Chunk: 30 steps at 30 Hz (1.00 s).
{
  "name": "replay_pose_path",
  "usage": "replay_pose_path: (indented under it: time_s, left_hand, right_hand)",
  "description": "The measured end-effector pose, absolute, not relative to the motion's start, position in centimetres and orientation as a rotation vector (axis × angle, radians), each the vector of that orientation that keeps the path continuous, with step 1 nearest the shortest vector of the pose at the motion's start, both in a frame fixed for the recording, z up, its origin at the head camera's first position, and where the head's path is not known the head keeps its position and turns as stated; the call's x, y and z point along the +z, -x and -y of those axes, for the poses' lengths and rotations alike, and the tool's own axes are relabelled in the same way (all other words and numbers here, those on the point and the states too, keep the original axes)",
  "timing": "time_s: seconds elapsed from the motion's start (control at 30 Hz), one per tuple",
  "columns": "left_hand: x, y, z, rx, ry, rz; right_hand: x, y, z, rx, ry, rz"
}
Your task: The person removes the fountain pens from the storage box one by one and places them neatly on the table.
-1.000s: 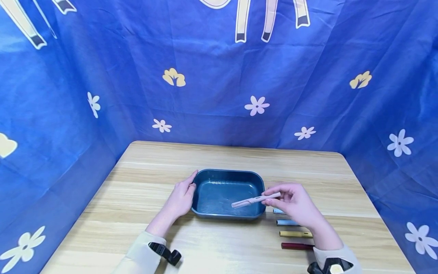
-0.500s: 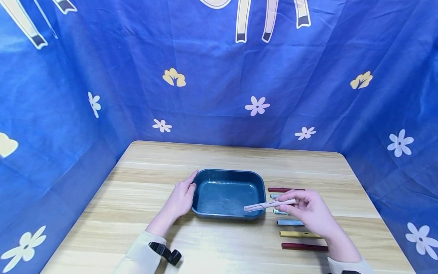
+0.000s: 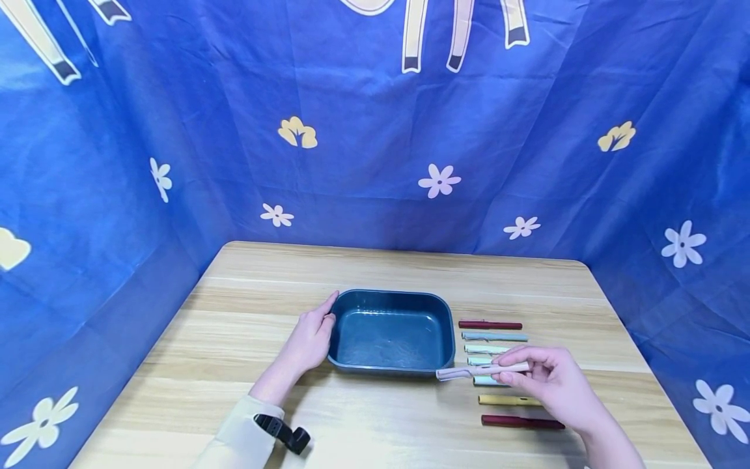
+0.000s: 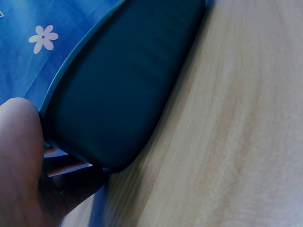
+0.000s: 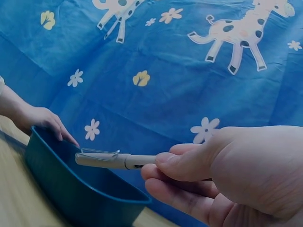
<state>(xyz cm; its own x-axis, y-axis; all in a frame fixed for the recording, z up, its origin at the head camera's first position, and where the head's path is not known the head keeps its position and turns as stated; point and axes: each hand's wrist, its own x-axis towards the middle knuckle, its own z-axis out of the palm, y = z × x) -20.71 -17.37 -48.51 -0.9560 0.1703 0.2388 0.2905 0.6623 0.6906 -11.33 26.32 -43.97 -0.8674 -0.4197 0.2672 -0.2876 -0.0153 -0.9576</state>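
Note:
My left hand (image 3: 309, 337) grips the left end of a dark teal rectangular dish (image 3: 387, 372), which stands on the table with nothing in it. In the left wrist view the dish's outer wall (image 4: 118, 90) fills the middle, thumb and fingers at its near end. Between thumb and fingertips, my right hand (image 3: 551, 384) pinches a pale capped pen (image 3: 456, 374) with a wire clip. This pen is held roughly level, cap end pointing left, close to the dish's front right corner and over the row of pens. The right wrist view shows its cap (image 5: 102, 161) clearly.
Right of the dish several pens lie in a row: a dark red pen (image 3: 491, 325) at the back, light blue and pale green ones, a yellow pen (image 3: 506, 400) and another dark red pen (image 3: 521, 422) in front. Blue patterned cloth (image 3: 375, 163) walls the table.
My right hand has drawn the pale pen from above the dish to the right and toward me, over the row, uncovering the back pens. The left hand and dish have stayed put.

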Motion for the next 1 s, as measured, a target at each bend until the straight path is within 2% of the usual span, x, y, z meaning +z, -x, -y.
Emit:
replay_pose_path:
  time_s: [0.2, 0.47, 0.8, 1.0]
  left_hand:
    - [-48.5, 20.7, 17.3, -1.158, 0.403, 2.707]
    - [-48.5, 20.8, 17.3, -1.174, 0.393, 2.717]
    - [-48.5, 20.8, 17.3, -1.177, 0.405, 2.719]
    - [-48.6, 20.9, 17.4, -1.184, 0.391, 2.728]
  right_hand:
    - [-44.9, 10.1, -27.7, -2.084, 0.857, -2.003]
    - [-46.2, 8.8, -29.7, -2.108, 0.796, -1.852]
    - [-48.0, 7.5, -31.4, -2.064, 0.840, -2.010]
    - [-49.1, 6.7, -32.4, -2.034, 0.744, -2.020]
